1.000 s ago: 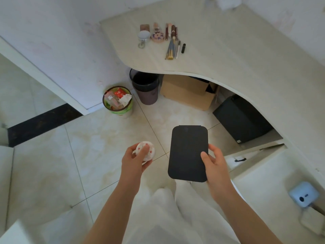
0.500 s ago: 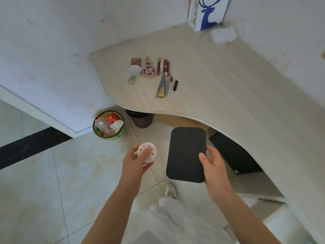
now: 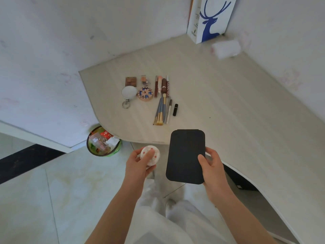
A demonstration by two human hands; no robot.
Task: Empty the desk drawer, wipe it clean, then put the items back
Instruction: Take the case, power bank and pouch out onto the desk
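Now, risks first, then positions, left to right.
Risk, left side: round white jar (image 3: 150, 155) likely to roll off if set near the curved desk edge (image 3: 112, 132); waste bin (image 3: 103, 142) directly below that edge.
Risk, middle: laid-out row of brushes (image 3: 160, 110), pens and black tube (image 3: 175, 110) liable to be knocked or scattered if the incoming items were slid in instead of lowered.
Risk, right side: flat black case (image 3: 186, 156) pinched only at its lower right edge, so prone to tipping or slipping out.
Left hand (image 3: 139, 164): curled around the round white jar, thumb across its lid, held out over the floor short of the desk.
Right hand (image 3: 212, 166): gripped the flat black case, thumb on its face, fingers behind.
Case position: top end overlapped the desk front, just right of the jar, the two not touching.
Already emptied items: small mirror (image 3: 128, 93), patterned round box (image 3: 145, 93) and compacts, well ahead of both hands.
Drawer: out of view.
Stage, as a judgement: emptying not yet finished.
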